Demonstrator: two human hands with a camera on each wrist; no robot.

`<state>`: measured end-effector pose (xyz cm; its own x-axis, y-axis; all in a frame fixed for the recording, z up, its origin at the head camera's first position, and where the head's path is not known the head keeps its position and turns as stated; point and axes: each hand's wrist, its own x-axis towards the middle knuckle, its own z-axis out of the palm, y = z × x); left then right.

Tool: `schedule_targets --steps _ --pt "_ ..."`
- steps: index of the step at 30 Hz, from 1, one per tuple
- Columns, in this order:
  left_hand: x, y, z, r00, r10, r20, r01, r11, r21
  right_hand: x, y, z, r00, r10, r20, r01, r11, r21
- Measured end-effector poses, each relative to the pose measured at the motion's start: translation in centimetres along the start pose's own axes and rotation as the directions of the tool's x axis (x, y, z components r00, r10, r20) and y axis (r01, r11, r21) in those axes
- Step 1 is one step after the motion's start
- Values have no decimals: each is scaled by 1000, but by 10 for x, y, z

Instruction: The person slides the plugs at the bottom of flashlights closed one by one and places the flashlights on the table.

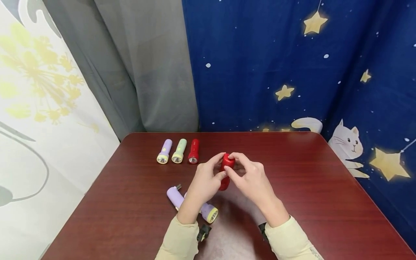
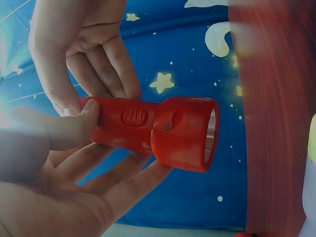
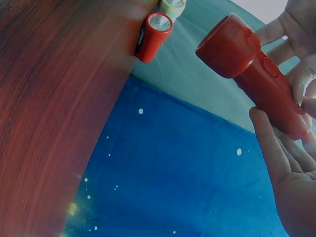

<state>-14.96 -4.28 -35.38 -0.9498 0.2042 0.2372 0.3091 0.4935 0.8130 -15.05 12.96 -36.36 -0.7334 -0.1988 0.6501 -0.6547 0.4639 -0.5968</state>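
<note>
Both hands grip a red flashlight above the table, its lens end tilted down in the head view. My left hand holds it from the left, with the thumb on the barrel. My right hand pinches the tail end from the right. In the left wrist view the oval ridged switch faces the camera, and the wide head points right. The right wrist view shows the same red flashlight slanting. Under the left forearm lie a purple flashlight with prongs sticking out and another purple flashlight, both partly hidden.
Toward the back left of the dark red table a purple flashlight, a green flashlight and a second red flashlight lie in a row, lenses facing me. A grey curtain and a blue starry curtain hang behind.
</note>
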Motion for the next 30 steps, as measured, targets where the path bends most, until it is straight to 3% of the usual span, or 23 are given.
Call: schedule_targets --steps 17,23,28,30 --pt "0 -5 1 1000 -7 15 8 999 -51 0 -1 -1 998 56 39 -56 998 13" --pt "0 -4 -1 999 -36 23 38 998 -59 2 2 -1 995 97 28 -98 994 41" --pt "-3 -2 0 997 -77 12 77 997 29 5 1 -3 984 178 33 -179 983 50" --pt "-4 -2 1 998 -66 -2 66 994 91 6 1 -4 979 202 36 -204 978 49"
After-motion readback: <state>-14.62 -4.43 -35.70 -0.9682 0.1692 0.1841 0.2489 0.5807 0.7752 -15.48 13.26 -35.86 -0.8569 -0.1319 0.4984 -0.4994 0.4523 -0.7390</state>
